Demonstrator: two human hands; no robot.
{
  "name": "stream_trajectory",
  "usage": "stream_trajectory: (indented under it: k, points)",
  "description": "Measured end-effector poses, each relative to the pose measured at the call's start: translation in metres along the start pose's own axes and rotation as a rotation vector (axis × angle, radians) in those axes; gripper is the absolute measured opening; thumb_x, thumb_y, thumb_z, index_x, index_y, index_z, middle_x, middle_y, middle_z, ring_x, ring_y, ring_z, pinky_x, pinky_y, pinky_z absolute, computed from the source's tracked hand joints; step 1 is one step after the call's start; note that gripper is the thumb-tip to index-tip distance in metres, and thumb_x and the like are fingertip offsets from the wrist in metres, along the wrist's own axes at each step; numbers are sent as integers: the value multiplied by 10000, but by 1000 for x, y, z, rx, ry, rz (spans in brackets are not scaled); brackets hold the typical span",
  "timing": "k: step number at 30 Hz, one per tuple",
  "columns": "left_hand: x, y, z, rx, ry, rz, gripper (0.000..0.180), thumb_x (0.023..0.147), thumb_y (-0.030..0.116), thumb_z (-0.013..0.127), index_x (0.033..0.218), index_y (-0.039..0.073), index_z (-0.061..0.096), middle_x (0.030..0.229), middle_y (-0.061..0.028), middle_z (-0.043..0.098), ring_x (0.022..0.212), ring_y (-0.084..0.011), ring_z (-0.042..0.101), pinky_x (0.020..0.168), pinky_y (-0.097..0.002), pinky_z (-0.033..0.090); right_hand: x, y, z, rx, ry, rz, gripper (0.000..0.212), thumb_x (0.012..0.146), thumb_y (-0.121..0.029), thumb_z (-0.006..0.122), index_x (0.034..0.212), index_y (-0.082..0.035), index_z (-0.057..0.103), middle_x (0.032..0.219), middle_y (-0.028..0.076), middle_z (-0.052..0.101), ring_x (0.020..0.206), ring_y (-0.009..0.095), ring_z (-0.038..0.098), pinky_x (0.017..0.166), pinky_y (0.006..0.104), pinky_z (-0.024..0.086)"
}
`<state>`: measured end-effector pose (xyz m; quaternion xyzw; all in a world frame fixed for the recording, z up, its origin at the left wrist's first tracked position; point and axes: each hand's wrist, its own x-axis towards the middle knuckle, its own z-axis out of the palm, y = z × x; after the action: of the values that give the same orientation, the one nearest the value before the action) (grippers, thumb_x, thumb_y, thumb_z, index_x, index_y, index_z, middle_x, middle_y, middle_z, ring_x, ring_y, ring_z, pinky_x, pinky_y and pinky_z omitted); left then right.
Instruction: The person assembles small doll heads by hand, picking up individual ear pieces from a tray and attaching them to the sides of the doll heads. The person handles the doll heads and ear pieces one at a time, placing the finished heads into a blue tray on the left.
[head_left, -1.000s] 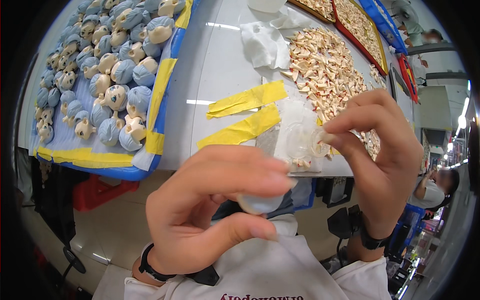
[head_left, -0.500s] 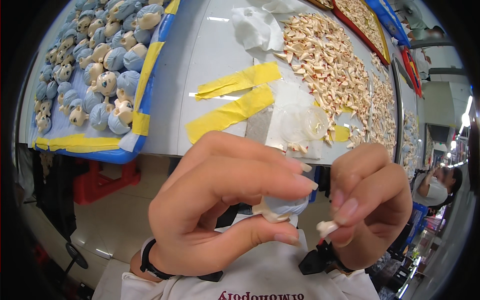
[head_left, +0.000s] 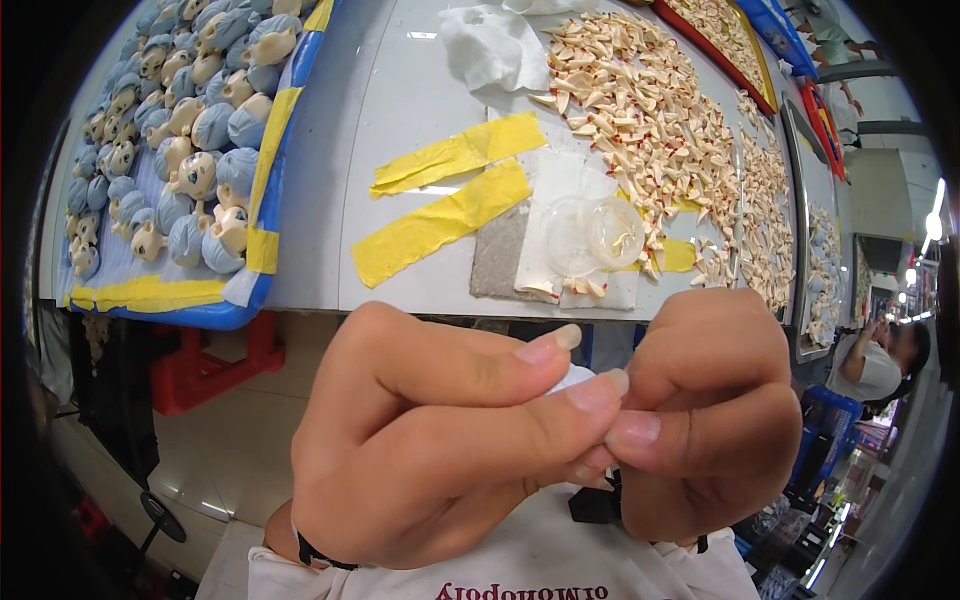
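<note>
Your widest thing is the smooth white table (head_left: 330, 185) ahead; on its left stands the blue plastic tray (head_left: 215, 317) with yellow-taped edges, full of blue-haired, cream-faced doll heads (head_left: 195, 178). Right of centre, a loose heap of small cream pointed pieces with red tips (head_left: 640, 120) spreads beyond your hands. Your left hand (head_left: 440, 440) is clamped on the work, in front of the table's near edge; your right hand (head_left: 710, 420) has thumb and finger drawn together against the left fingertips, and what they pinch, if anything, I cannot tell. Near the heap: crumpled white cloth (head_left: 495, 48), two yellow tape strips (head_left: 445, 222), round clear plastic dishes (head_left: 615, 233). Smallest on view, the smooth pale blue piece (head_left: 572, 379) shows only as a sliver between your left fingers. Likely light, fairly firm, a little slippery on its curve; best taken by opposite sides, gently, sparing any thin edges. Your own fingertips stand in the way, covering most of it; the dishes and strays sit well beyond.
</note>
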<state>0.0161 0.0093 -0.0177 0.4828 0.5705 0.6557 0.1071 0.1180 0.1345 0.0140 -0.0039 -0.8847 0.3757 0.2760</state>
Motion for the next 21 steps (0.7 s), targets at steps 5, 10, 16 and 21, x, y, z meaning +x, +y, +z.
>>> stream_trajectory:
  k: [5, 10, 16, 21]
  points:
    - [3, 1, -8, 85, -69, -42, 435, 579, 111, 799, 933, -4, 574, 916, -129, 519, 730, -179, 542, 656, -273, 469, 3, 1, -1, -14, -14, 26, 301, 614, 17, 659, 849, -101, 511, 747, 66, 494, 578, 146, 438, 520, 252, 319]
    - [-3, -14, -16, -19, -56, -162, 529, 583, 227, 793, 975, -20, 539, 928, -113, 503, 791, -211, 554, 661, -274, 453, -3, 21, -30, -143, 241, 205, 201, 688, 45, 619, 850, -14, 516, 816, 72, 503, 712, 146, 459, 619, 236, 361]
    - [-3, -18, -20, -110, -28, -248, 480, 633, 168, 776, 989, -1, 502, 962, -113, 470, 816, -211, 565, 641, -249, 467, 11, 54, -67, -585, -32, 393, 142, 641, 66, 562, 769, 7, 569, 756, 85, 553, 682, 217, 516, 643, 282, 395]
    - [-3, -15, -7, -370, 89, -336, 446, 670, 64, 733, 1001, 17, 437, 1001, -120, 450, 819, -209, 571, 661, -261, 494, 12, 65, -72, -612, -162, 414, 134, 633, 66, 553, 756, 11, 557, 719, 94, 538, 677, 249, 511, 633, 315, 396]
